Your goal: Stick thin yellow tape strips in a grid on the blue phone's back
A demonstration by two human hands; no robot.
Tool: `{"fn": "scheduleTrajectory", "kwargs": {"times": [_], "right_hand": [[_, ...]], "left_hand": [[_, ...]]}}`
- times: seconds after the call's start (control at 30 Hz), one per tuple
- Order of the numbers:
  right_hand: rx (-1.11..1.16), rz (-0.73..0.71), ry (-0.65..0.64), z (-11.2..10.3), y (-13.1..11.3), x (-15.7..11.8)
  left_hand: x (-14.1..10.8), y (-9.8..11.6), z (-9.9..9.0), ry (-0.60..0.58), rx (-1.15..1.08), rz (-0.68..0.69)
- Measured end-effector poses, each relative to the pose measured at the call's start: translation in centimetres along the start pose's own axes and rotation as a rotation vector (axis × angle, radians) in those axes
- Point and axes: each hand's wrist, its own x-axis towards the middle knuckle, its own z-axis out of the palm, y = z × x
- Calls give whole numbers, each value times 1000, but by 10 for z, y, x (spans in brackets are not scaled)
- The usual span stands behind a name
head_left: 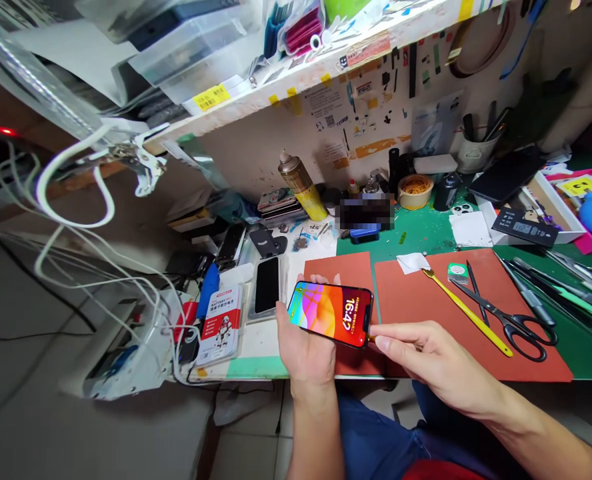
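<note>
A smartphone (332, 312) with a lit, colourful lock screen lies across my left hand (306, 347). My left fingers wrap behind it, and the thumb rests along its near left side. My right hand (421, 350) is at the phone's right end, thumb and forefinger pinched together. Between those fingertips and the phone's edge a tiny goldish bit shows; too little is visible to tell what it is. Beneath the phone spreads a reddish-brown mat (426, 333). To the right on the mat lie a yellow-handled brush (469, 312), black scissors (509, 317) and a small green-and-white packet (457, 271).
Left of the phone are a battery box (221, 327) and a dark phone in a clear tray (267, 285). A spray can (303, 187) stands behind. Tweezers and pens (531, 287) lie right. White cables (111, 247) hang at left under a loaded shelf (326, 73).
</note>
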Motion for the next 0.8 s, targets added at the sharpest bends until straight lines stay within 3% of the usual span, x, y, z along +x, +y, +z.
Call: {"fn": "scheduleTrajectory", "kwargs": {"times": [0.3, 0.8], "right_hand": [[-17, -15, -39, 2, -2, 12], [-20, -86, -141, -3, -3, 18]], "left_hand": [[13, 3, -15, -21, 6, -5], [7, 0, -16, -66, 7, -49]]}}
